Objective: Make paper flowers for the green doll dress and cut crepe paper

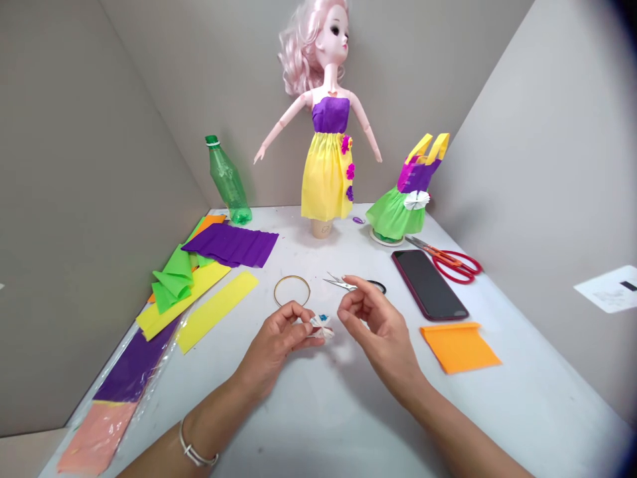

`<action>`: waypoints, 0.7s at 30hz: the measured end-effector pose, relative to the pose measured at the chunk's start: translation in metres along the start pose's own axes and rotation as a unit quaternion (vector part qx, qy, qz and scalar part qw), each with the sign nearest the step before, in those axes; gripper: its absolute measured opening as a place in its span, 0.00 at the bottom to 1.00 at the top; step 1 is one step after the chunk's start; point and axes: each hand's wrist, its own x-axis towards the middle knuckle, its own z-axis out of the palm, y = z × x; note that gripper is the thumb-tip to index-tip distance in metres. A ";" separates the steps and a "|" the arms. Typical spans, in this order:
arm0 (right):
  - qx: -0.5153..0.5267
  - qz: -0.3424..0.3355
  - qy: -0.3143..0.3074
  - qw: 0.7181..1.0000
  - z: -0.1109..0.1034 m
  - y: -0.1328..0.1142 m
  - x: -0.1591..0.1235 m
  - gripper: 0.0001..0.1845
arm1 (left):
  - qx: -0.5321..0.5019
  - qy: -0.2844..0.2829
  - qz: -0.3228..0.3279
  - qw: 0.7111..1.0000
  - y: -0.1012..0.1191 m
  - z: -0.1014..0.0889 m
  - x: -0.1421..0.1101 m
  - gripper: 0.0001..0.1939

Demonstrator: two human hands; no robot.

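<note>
Between the thumb and fingers of my left hand is a small piece of folded white paper, gathered at its middle, with a blue spot on it. Just to its right, apart from the paper, my right hand has its thumb close against a bent finger and its index finger raised. Whatever may lie in that pinch is too small to make out. Behind the right fingers rest small scissors with black handles, partly hidden. A thin gold ring lies beyond my left hand.
A doll in a yellow skirt stands at the back, beside a green bottle. A small green-skirted dress, red-handled scissors, a phone and orange paper are on the right. Coloured sheets lie left.
</note>
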 end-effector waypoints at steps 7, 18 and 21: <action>-0.149 -0.149 -0.073 0.975 0.004 -0.004 -0.010 0.02 | 0.035 0.005 0.027 0.999 0.000 -0.001 0.000 0.08; -0.222 -0.186 -0.078 0.954 0.008 0.002 -0.011 0.06 | 0.057 -0.001 0.048 0.997 0.000 0.001 -0.001 0.08; -0.225 -0.188 -0.085 0.952 0.008 0.003 -0.011 0.06 | 0.062 -0.004 0.051 0.997 0.000 0.001 -0.002 0.08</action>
